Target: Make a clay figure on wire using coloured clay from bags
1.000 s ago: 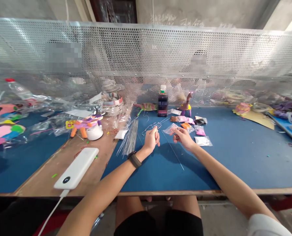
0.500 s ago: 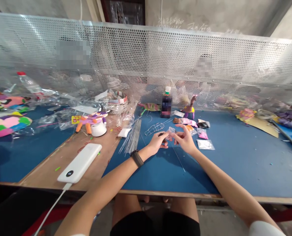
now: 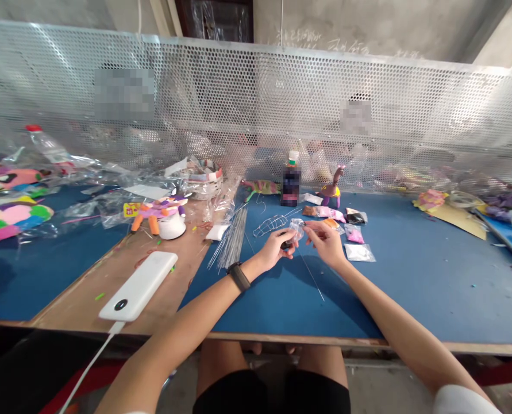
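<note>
My left hand is closed around a small clear plastic bag with something dark in its lower part, partly hidden by the fingers. At the bag's right edge, my right hand is closed in a pinch on the plastic. Just behind the hands lies a bent wire frame. A single thin wire lies on the blue table below them. Right of the hands are small packets: a white one, a pink one and a black one.
A bundle of straight wires lies left of my hands. Farther left are a white power bank with a cable and an orange-purple animal figure. A dark bottle and a brown-necked figure stand before the perforated metal screen.
My right hand's fingers were raised and spread by the bag; now they are drawn together at its edge. More of the clear bag shows above my left hand.
</note>
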Action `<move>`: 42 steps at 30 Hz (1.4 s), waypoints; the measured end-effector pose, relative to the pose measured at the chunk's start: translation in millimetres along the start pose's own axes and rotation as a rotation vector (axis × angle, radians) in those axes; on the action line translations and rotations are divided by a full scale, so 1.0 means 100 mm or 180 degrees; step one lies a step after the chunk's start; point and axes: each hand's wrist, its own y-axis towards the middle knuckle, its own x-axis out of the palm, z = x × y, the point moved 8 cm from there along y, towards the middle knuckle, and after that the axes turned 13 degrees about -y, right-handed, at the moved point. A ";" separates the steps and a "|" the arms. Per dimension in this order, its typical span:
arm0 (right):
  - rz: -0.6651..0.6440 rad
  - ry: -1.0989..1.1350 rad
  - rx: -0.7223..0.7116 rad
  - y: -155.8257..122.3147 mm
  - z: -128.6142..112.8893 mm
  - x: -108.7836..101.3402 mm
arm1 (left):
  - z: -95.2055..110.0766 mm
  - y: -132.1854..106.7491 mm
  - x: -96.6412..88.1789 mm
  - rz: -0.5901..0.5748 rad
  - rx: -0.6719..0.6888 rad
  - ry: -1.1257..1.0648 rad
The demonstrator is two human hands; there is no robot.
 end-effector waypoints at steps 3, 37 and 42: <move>0.0049 -0.0299 -0.0082 0.00 -0.01 -0.03 | -0.02 -0.01 0.02 -0.0109 -0.0039 0.0058; -0.0558 -0.1316 -0.0765 0.02 -0.01 0.12 | 0.23 -0.10 0.04 0.0152 0.1572 0.1845; -0.0652 -0.1239 -0.0822 0.01 -0.03 0.15 | 0.14 -0.04 0.02 -0.0094 0.1221 0.2059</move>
